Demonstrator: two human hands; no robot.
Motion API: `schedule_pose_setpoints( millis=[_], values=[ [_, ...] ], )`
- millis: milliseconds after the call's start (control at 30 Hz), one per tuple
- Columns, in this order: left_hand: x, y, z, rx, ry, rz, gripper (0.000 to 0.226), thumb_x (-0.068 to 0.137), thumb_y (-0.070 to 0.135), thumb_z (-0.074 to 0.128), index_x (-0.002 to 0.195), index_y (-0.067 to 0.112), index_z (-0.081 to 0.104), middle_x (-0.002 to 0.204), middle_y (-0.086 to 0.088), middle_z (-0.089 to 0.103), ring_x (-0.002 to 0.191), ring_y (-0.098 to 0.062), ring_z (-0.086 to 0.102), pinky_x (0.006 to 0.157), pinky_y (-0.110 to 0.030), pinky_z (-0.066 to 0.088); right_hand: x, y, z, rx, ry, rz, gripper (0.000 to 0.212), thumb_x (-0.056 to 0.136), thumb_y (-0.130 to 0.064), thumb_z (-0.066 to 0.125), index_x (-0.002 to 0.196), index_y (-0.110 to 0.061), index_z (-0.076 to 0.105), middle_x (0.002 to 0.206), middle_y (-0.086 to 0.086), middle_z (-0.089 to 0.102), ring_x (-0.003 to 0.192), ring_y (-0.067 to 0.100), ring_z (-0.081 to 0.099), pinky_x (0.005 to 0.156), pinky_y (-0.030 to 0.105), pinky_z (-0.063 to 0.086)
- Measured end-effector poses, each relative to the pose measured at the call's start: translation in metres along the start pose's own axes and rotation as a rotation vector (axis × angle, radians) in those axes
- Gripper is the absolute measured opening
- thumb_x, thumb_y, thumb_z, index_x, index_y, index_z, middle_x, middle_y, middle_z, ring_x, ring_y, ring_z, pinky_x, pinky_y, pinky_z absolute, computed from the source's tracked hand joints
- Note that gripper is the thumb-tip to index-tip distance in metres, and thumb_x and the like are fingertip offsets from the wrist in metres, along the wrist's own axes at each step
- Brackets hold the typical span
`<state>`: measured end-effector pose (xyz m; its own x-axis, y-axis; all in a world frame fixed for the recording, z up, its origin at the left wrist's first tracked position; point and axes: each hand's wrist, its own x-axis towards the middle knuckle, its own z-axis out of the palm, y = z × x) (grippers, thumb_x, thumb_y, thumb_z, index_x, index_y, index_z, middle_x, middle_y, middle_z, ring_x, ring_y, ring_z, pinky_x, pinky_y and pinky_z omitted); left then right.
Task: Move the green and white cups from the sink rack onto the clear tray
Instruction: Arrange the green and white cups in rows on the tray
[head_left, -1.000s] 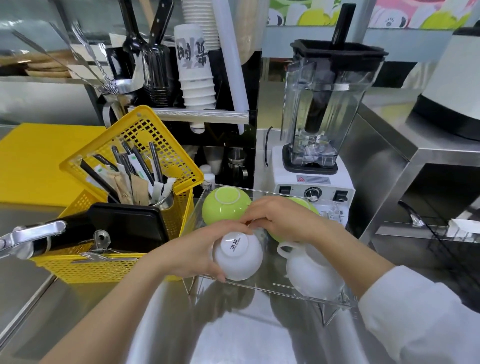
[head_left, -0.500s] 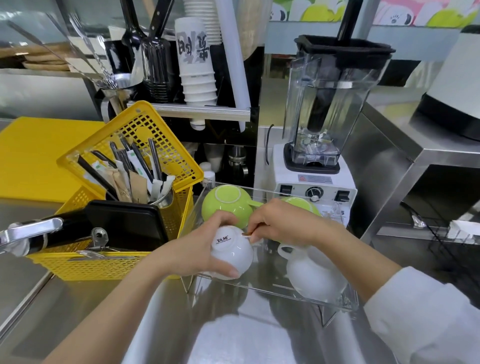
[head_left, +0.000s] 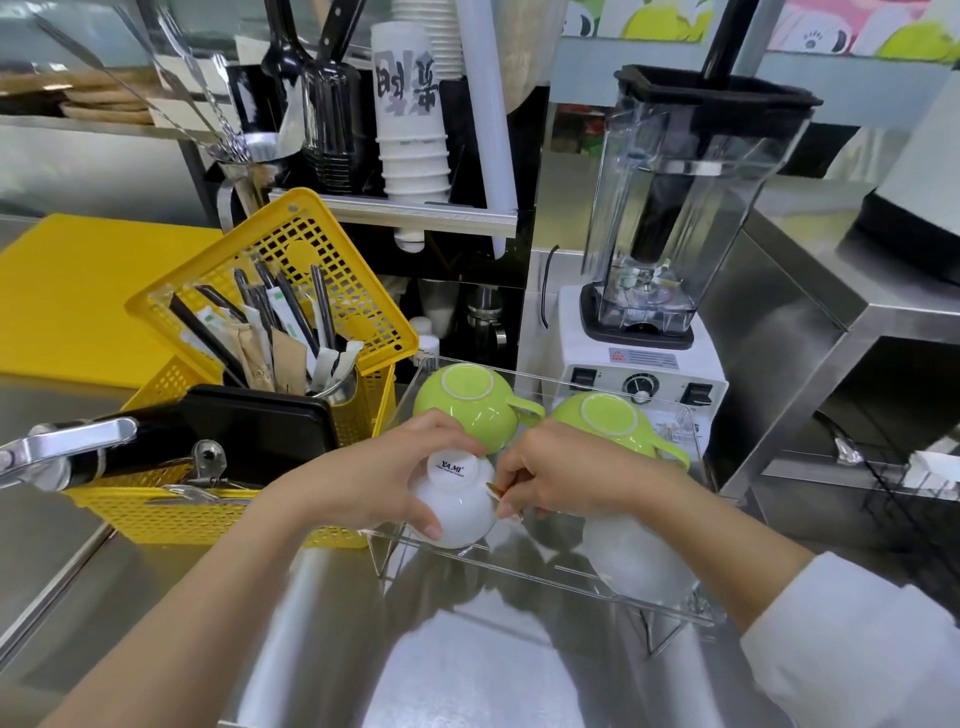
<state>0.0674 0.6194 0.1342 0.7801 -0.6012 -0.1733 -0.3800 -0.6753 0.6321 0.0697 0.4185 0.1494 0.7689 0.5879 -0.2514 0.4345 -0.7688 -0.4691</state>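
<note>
A clear tray (head_left: 540, 574) stands on the steel counter. Two green cups (head_left: 472, 400) (head_left: 613, 421) rest upside down along its back. My left hand (head_left: 363, 483) is wrapped around an upside-down white cup (head_left: 457, 509) at the tray's front left, thumb underneath its bowl. My right hand (head_left: 566, 478) pinches at that cup's right side, where the handle is hidden by the fingers. A second white cup (head_left: 639, 566) sits upside down at the front right, partly under my right wrist.
A yellow basket (head_left: 218, 509) with cutlery and a black tray presses against the clear tray's left side. A blender (head_left: 665, 249) stands just behind it. A faucet handle (head_left: 62, 447) juts in from the left. Stacked paper cups (head_left: 410, 119) hang above.
My right hand slid off the top of the white cup to its right side, uncovering the right green cup. The white cup shifted slightly back in my left hand.
</note>
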Motion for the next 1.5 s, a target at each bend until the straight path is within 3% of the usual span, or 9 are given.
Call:
schedule_pose_setpoints(
  millis=[333, 500, 633, 733, 867, 1100, 1200, 1300, 1500],
  values=[
    [-0.003, -0.005, -0.002, 0.027, 0.044, -0.049, 0.079, 0.064, 0.02, 0.083, 0.128, 0.037, 0.041, 0.128, 0.016, 0.032, 0.12, -0.002, 0.034, 0.088, 0.0, 0.027, 0.006, 0.002, 0.003, -0.071, 0.041, -0.035, 0.016, 0.081, -0.028, 0.067, 0.089, -0.015, 0.068, 0.07, -0.007, 0.06, 0.064, 0.008, 0.052, 0.067, 0.031, 0.045],
    [-0.008, 0.004, -0.007, 0.049, 0.071, -0.059, 0.079, 0.068, 0.034, 0.079, 0.132, 0.045, 0.032, 0.137, 0.018, 0.026, 0.129, -0.001, 0.02, 0.106, -0.025, 0.021, -0.009, 0.007, -0.01, -0.041, 0.15, -0.022, 0.025, 0.08, -0.037, 0.066, 0.097, -0.019, 0.065, 0.081, -0.01, 0.06, 0.08, 0.013, 0.059, 0.076, 0.032, 0.049],
    [-0.001, 0.03, 0.013, -0.052, 0.521, 0.001, 0.033, 0.08, 0.033, 0.067, 0.11, 0.025, 0.055, 0.1, 0.007, 0.057, 0.091, -0.007, 0.052, 0.079, -0.019, 0.04, -0.03, 0.025, -0.025, -0.019, 0.266, 0.04, 0.02, 0.079, -0.034, 0.067, 0.091, -0.017, 0.067, 0.082, -0.005, 0.064, 0.079, 0.013, 0.06, 0.076, 0.029, 0.049],
    [0.007, 0.058, 0.046, -0.019, 0.5, 0.045, 0.02, 0.083, 0.036, 0.063, 0.094, 0.02, 0.059, 0.081, 0.006, 0.062, 0.074, -0.01, 0.056, 0.067, -0.022, 0.043, -0.046, 0.039, -0.03, -0.008, 0.266, 0.112, 0.021, 0.079, -0.035, 0.068, 0.086, -0.015, 0.068, 0.082, -0.002, 0.067, 0.077, 0.012, 0.06, 0.074, 0.026, 0.048],
    [0.017, 0.082, 0.069, 0.095, 0.491, 0.154, 0.045, 0.079, 0.058, 0.045, 0.096, 0.019, 0.058, 0.087, 0.004, 0.062, 0.086, -0.017, 0.057, 0.076, -0.036, 0.046, -0.063, 0.053, -0.027, -0.005, 0.251, 0.181, 0.022, 0.079, -0.038, 0.067, 0.086, -0.017, 0.068, 0.082, -0.002, 0.068, 0.078, 0.012, 0.059, 0.074, 0.025, 0.046],
    [0.029, 0.111, 0.102, 0.321, 0.477, -0.026, 0.076, 0.066, 0.078, 0.028, 0.118, 0.023, 0.04, 0.113, -0.004, 0.057, 0.105, -0.028, 0.059, 0.079, -0.036, 0.044, -0.078, 0.061, -0.018, 0.042, 0.262, 0.267, 0.037, 0.082, -0.05, 0.056, 0.088, -0.016, 0.07, 0.084, 0.003, 0.069, 0.078, 0.016, 0.058, 0.07, 0.028, 0.044],
    [0.034, 0.115, 0.113, 0.387, 0.496, -0.102, 0.088, 0.055, 0.084, 0.027, 0.117, 0.023, 0.042, 0.102, -0.002, 0.058, 0.09, -0.025, 0.065, 0.066, -0.033, 0.047, -0.083, 0.062, -0.015, 0.031, 0.28, 0.283, 0.043, 0.083, -0.052, 0.053, 0.086, -0.013, 0.069, 0.08, 0.008, 0.066, 0.072, 0.02, 0.053, 0.062, 0.029, 0.039],
    [0.041, 0.117, 0.122, 0.4, 0.513, -0.151, 0.09, 0.049, 0.087, 0.021, 0.094, 0.017, 0.054, 0.067, 0.002, 0.059, 0.052, -0.018, 0.063, 0.04, -0.024, 0.042, -0.083, 0.061, -0.014, 0.04, 0.274, 0.306, 0.049, 0.087, -0.049, 0.049, 0.081, -0.003, 0.062, 0.068, 0.011, 0.054, 0.063, 0.018, 0.042, 0.058, 0.033, 0.034],
    [0.051, 0.119, 0.136, 0.394, 0.544, -0.19, 0.093, 0.044, 0.09, 0.019, 0.084, 0.012, 0.051, 0.066, 0.0, 0.054, 0.051, -0.02, 0.056, 0.043, -0.03, 0.041, -0.082, 0.06, -0.017, 0.026, 0.234, 0.327, 0.05, 0.09, -0.045, 0.046, 0.072, 0.001, 0.051, 0.064, 0.007, 0.043, 0.059, 0.016, 0.036, 0.056, 0.033, 0.03]
  ],
)
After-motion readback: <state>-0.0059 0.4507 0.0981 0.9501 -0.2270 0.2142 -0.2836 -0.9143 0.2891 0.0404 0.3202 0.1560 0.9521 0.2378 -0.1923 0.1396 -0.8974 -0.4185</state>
